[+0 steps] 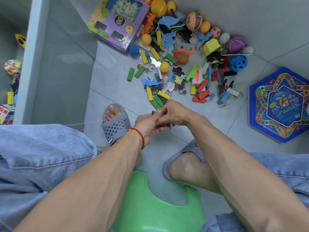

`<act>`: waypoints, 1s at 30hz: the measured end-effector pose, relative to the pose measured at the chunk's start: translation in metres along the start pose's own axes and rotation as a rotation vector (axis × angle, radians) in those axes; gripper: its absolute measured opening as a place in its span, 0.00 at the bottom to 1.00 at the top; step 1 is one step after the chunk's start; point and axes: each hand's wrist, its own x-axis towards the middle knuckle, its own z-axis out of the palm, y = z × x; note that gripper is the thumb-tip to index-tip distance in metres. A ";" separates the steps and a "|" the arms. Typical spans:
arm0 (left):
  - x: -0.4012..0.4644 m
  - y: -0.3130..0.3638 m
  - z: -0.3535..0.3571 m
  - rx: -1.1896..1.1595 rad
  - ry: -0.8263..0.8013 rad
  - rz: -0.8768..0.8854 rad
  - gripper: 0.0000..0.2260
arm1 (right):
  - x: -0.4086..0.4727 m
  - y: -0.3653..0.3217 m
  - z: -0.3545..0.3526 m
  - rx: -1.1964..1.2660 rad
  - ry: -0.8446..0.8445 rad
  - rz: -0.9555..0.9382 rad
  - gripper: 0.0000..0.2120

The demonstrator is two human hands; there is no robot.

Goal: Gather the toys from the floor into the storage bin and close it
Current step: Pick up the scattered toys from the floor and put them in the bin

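Both hands (160, 118) pinch small dark pieces (153, 112).

I see open floor tile (115, 77) between the storage bin wall (66, 67) and the toy pile (184, 64). The purple box (117, 24) blocks the far end; my slippered foot (115, 121) blocks the near end.

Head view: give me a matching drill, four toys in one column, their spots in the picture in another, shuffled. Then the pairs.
Things:
1. purple toy box
2. blue game board
3. puzzle cube
4. blue holed ball

Places:
A. far right, flat on the floor
B. inside the storage bin, at the left edge
C. top, left of the pile
D. right side of the pile, below the purple ball

Pairs: 1-C, 2-A, 3-B, 4-D
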 end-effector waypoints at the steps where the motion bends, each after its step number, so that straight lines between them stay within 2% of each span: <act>1: 0.001 0.001 0.002 -0.017 0.020 0.008 0.11 | -0.001 0.000 -0.006 -0.048 0.011 0.012 0.10; 3: 0.004 0.007 0.003 -0.065 0.073 0.008 0.07 | -0.002 0.007 -0.018 -0.026 0.085 0.019 0.14; 5: 0.005 0.012 0.001 -0.100 0.106 -0.008 0.07 | 0.005 0.018 -0.023 -0.039 0.328 -0.019 0.10; 7: 0.005 0.013 -0.002 -0.109 0.123 -0.031 0.08 | 0.021 0.028 -0.024 -0.311 0.668 -0.087 0.04; 8: 0.004 0.012 -0.004 -0.114 0.125 -0.046 0.09 | 0.031 0.032 -0.023 -0.443 0.750 -0.093 0.06; 11: 0.002 0.009 -0.008 -0.139 0.127 -0.090 0.09 | 0.054 0.043 -0.016 -0.691 0.733 -0.094 0.11; 14: 0.003 0.009 -0.009 -0.171 0.141 -0.099 0.09 | 0.062 0.052 -0.012 -0.812 0.716 -0.065 0.08; 18: 0.008 0.011 -0.007 -0.185 0.134 -0.118 0.07 | 0.042 0.051 -0.004 -0.644 0.834 -0.031 0.06; 20: 0.011 0.011 -0.004 -0.190 0.126 -0.133 0.07 | 0.020 0.043 0.009 -0.516 0.877 -0.110 0.09; 23: 0.015 0.012 0.004 -0.264 0.087 -0.174 0.10 | -0.007 0.026 0.031 -0.500 0.730 -0.283 0.17; 25: 0.017 0.013 0.006 -0.306 0.092 -0.193 0.11 | -0.013 0.023 0.040 -0.557 0.650 -0.342 0.17; 27: 0.018 0.014 0.004 -0.294 0.099 -0.188 0.11 | -0.011 0.028 0.037 -0.505 0.746 -0.331 0.12; 30: 0.017 0.018 0.002 -0.293 0.094 -0.176 0.15 | 0.003 0.039 0.014 -0.312 0.994 -0.123 0.06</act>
